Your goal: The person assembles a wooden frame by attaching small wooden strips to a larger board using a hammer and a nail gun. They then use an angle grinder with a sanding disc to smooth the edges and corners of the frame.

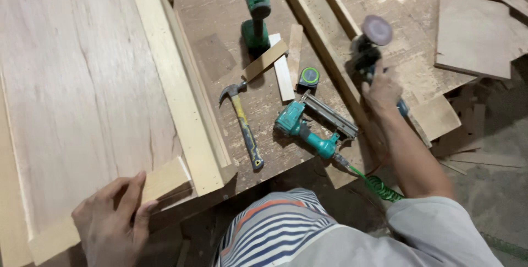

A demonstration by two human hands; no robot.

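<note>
My left hand [110,217] rests at the near edge of the workbench, fingers laid over the end of a pale wooden strip [159,181] that frames a large plywood panel [82,91]. My right hand [382,93] is raised over the right side of the bench and grips a blurred angle grinder [367,47] with a round disc at its top. A teal pneumatic nail gun [308,126] lies on the bench just left of that hand, its green coiled air hose [382,187] trailing toward me.
A claw hammer [245,124], a green cordless drill [256,11], a tape measure [309,76] and short wood offcuts [283,74] lie on the dusty workbench [220,52]. Long battens [319,36] run diagonally. Plywood scraps [476,33] pile at the right.
</note>
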